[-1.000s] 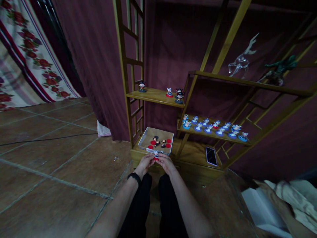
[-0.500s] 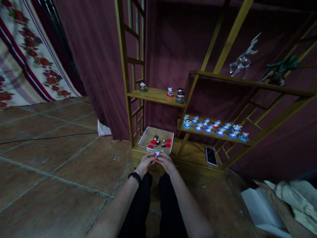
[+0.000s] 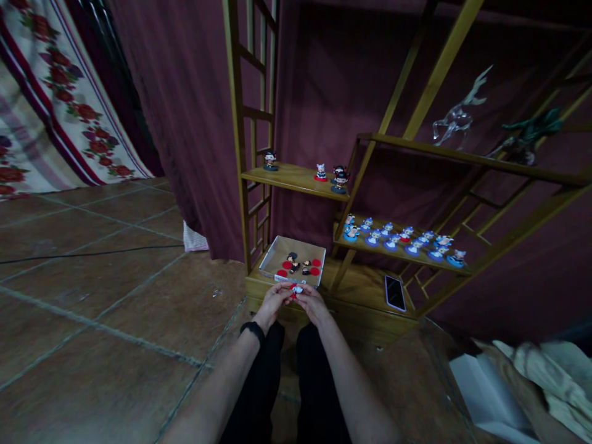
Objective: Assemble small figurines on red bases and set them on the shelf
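Between my two hands is a small white figurine (image 3: 296, 290) with a red base, tipped on its side so the base faces left. My left hand (image 3: 275, 300) pinches it at the base side, and my right hand (image 3: 313, 303) grips it from the other end. Both hands are closed, just in front of a shallow white cardboard box (image 3: 267, 262). In the box lie several dark-haired figurines (image 3: 295, 267) and several red round bases (image 3: 282, 273).
A wooden display shelf (image 3: 296, 180) holds a few figurines, with several blue-and-white figurines (image 3: 391, 241) on the lower right board. A phone (image 3: 394, 292) lies on the bottom board. Higher up stand a clear deer ornament (image 3: 456, 120) and a dark green sculpture (image 3: 530, 132). A white carton (image 3: 490, 394) sits on the floor at right.
The figurine in my hands has turned from upright to lying sideways, its red base now to the left. My hands have stayed in about the same place; the view has shifted slightly.
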The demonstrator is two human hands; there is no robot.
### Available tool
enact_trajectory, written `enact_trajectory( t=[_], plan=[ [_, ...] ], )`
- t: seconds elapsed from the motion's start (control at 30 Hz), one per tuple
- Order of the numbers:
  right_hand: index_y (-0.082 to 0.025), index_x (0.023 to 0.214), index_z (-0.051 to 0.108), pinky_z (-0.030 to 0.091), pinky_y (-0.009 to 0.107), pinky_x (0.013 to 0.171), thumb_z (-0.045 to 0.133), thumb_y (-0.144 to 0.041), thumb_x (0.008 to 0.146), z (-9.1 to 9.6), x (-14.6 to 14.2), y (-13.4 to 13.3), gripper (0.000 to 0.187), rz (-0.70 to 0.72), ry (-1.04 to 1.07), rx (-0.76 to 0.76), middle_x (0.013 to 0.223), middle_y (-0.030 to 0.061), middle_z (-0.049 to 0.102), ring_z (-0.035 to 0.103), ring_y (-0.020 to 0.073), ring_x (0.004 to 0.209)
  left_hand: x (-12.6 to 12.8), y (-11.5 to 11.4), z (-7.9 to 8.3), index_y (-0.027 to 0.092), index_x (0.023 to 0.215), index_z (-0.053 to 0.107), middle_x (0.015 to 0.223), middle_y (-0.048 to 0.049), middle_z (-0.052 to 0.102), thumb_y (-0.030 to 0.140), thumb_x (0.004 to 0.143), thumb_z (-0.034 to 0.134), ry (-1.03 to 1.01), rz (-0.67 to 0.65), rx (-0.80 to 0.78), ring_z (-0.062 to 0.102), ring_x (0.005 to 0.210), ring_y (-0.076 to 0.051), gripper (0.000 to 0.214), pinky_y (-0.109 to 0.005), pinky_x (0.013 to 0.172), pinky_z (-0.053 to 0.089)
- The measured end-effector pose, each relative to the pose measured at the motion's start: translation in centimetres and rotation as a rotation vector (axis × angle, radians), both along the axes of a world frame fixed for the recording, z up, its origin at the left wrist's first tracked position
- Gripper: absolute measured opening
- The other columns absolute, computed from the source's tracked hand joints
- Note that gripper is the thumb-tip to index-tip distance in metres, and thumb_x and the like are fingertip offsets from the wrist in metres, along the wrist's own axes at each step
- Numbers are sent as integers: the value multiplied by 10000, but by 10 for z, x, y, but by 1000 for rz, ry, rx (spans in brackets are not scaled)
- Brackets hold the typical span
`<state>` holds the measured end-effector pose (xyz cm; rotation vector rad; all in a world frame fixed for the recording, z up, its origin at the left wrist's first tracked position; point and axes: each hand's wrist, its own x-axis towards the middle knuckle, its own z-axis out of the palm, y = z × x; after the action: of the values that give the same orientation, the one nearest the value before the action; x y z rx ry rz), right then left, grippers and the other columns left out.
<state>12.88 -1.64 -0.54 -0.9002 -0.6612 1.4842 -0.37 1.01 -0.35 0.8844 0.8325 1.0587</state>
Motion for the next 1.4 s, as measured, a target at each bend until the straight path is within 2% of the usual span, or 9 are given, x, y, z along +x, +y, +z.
enact_trajectory(
  t=[0.27, 0.53, 0.73, 0.87, 0.97, 1.03, 1.1, 1.17, 1.4],
  plan=[
    [-187, 844, 625, 449, 332, 817, 706, -138, 506, 2, -1, -1, 352, 14, -40, 15, 920, 20, 658, 608, 172, 857, 0, 1, -1, 96, 772, 645, 582, -30, 623, 196, 556, 713, 16, 6, -58, 517, 459, -65, 248, -182, 475, 375],
    [-157, 832, 642, 461, 341, 800, 687, -228, 564, 2, 0, -1, 281, -15, -14, -53, 809, 53, 692, 640, 181, 794, 0, 0, 0, 102, 693, 635, 569, -31, 611, 188, 560, 711, -43, 37, -92, 505, 439, -63, 175, -177, 443, 366],
    [-158, 823, 647, 464, 339, 802, 706, -230, 542, 3, -1, -3, 296, -16, -36, -39, 825, 50, 693, 639, 181, 792, 1, -3, 3, 101, 790, 636, 653, -50, 626, 263, 625, 694, -27, 16, -91, 501, 454, -66, 237, -195, 462, 387],
    [-156, 820, 647, 461, 349, 810, 720, -225, 530, 5, -1, -4, 307, -19, -41, -30, 835, 49, 690, 637, 185, 799, 0, -6, 1, 126, 1006, 570, 961, -87, 597, 317, 758, 576, 15, 49, -111, 579, 732, -143, 313, -283, 635, 474],
    [-151, 814, 651, 460, 356, 810, 727, -227, 527, 5, -1, -4, 307, -14, -47, -25, 831, 53, 686, 637, 190, 798, 0, -9, 1, 162, 1109, 499, 1130, -90, 511, 306, 832, 470, 27, 61, -117, 529, 955, -187, 313, -389, 795, 459],
    [-148, 816, 654, 463, 365, 800, 729, -233, 527, 6, -2, -4, 310, -5, -51, -10, 830, 61, 685, 636, 200, 800, 0, -9, 1, 145, 1078, 523, 1071, -97, 543, 306, 815, 498, 31, 62, -98, 551, 889, -174, 309, -358, 756, 470],
    [-146, 807, 657, 470, 372, 780, 731, -243, 522, 7, -4, -5, 310, -24, -41, -1, 821, 68, 683, 634, 211, 800, -1, -7, 0, 99, 950, 590, 838, -91, 607, 293, 726, 611, 39, 60, -73, 566, 661, -128, 297, -265, 600, 461],
    [-137, 801, 657, 475, 365, 762, 734, -245, 514, 8, -6, -5, 316, -48, -24, -15, 816, 79, 680, 632, 217, 799, -1, -3, -3, 110, 801, 620, 599, -22, 580, 265, 611, 697, 46, 58, -67, 497, 470, -75, 258, -196, 466, 382],
    [-161, 823, 653, 479, 329, 702, 727, -278, 535, 3, -14, -3, 320, 4, -73, 69, 858, 70, 661, 625, 195, 755, 0, 5, -5, 143, 732, 641, 512, 10, 569, 304, 467, 740, 29, 55, -66, 455, 391, -64, 326, -182, 409, 307]
  ],
)
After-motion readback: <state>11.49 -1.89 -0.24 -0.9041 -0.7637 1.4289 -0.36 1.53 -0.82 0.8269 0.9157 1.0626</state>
